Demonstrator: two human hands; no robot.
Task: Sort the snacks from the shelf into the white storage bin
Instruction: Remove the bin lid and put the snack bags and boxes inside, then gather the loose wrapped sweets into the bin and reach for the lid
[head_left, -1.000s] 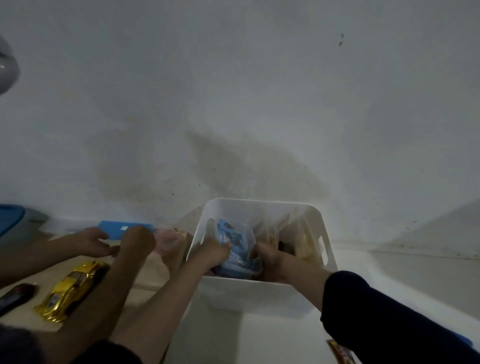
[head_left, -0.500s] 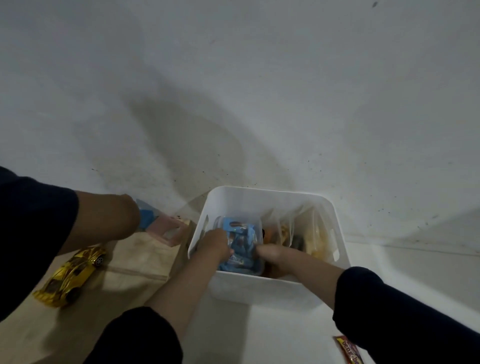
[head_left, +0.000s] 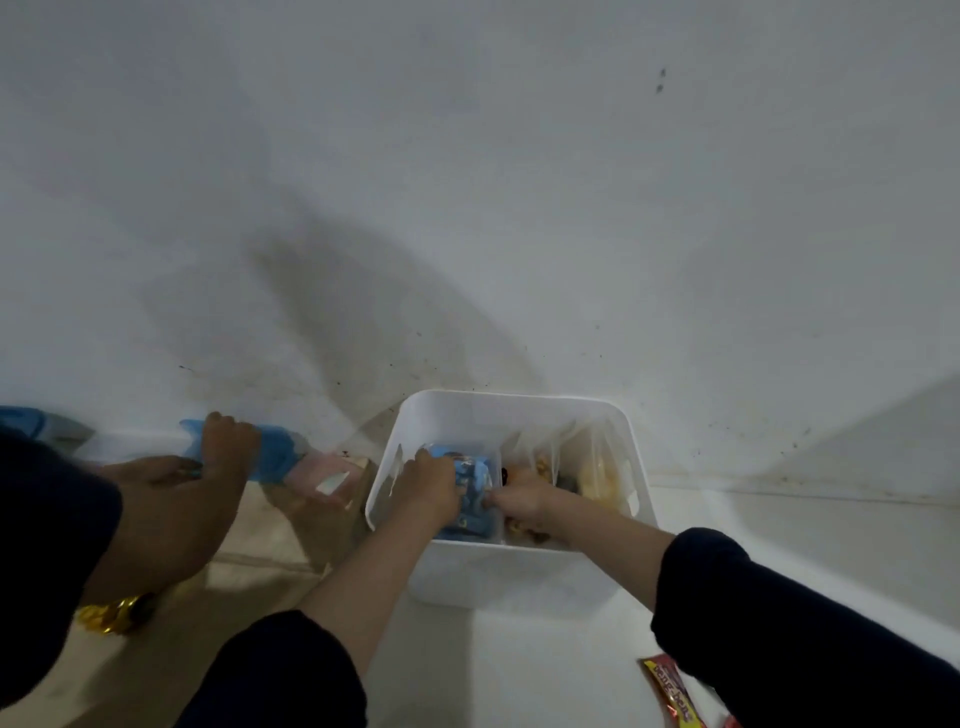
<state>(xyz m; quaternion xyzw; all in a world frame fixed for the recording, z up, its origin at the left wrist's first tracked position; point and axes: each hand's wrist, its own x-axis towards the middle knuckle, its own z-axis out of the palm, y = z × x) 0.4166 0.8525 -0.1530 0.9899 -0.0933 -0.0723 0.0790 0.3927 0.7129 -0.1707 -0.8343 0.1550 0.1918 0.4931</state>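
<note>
The white storage bin (head_left: 511, 402) stands on the shelf against the wall, with several snack bags inside. Both my hands reach into it. My left hand (head_left: 434, 483) grips the left side of a blue snack packet (head_left: 475, 478) in the bin's left part. My right hand (head_left: 522, 501) holds the packet's right edge, next to clear bags of snacks (head_left: 597, 470). A red and yellow snack bar (head_left: 672, 691) lies on the shelf at the lower right.
Another person's hand (head_left: 228, 449) at the left holds a long blue packet (head_left: 275, 454) beside a pink packet (head_left: 324, 473). A gold toy car (head_left: 111, 618) shows under that arm. The wall rises right behind the bin.
The other person's arm has swung in at the left and taken hold of the blue packet. My hands have stayed on the blue snack packet in the bin.
</note>
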